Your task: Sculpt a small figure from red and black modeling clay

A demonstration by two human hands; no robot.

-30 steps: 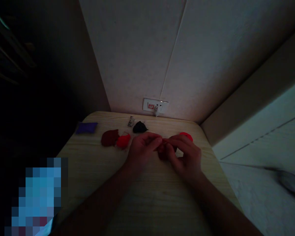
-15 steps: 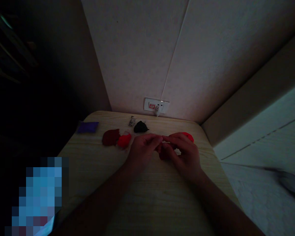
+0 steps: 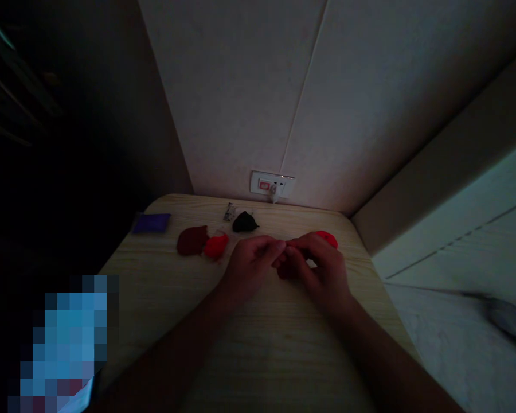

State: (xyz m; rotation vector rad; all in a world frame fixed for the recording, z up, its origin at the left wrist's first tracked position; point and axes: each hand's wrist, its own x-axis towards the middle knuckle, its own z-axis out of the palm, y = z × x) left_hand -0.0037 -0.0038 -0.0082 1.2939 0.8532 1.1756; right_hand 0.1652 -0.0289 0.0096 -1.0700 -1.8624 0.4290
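Observation:
My left hand (image 3: pixel 254 259) and my right hand (image 3: pixel 322 261) meet over the middle of the table, fingertips pinched together and nearly touching. Whatever lies between the tips is too small and dark to make out. Beneath the right hand's fingers shows a dark red lump (image 3: pixel 286 271), clay-like and partly covered. A bright red lump (image 3: pixel 328 239) peeks out behind the right knuckles. To the left of my left hand sit a flattened dark red piece (image 3: pixel 192 240) and a bright red piece (image 3: pixel 215 246), side by side. A black clay-like lump (image 3: pixel 245 222) rests farther back.
A purple packet (image 3: pixel 152 222) lies at the table's left back edge. Beside the black lump is a small clear wrapper with dark specks (image 3: pixel 229 212). The wooden table (image 3: pixel 258 350) meets a wall with a socket (image 3: pixel 272 184) and plug. A blurred-out bright screen-like patch glows lower left.
The fingertips have shifted slightly, the right hand's index finger and thumb drawing closer to the left's. The lumps on the table stay put; the view has moved a little.

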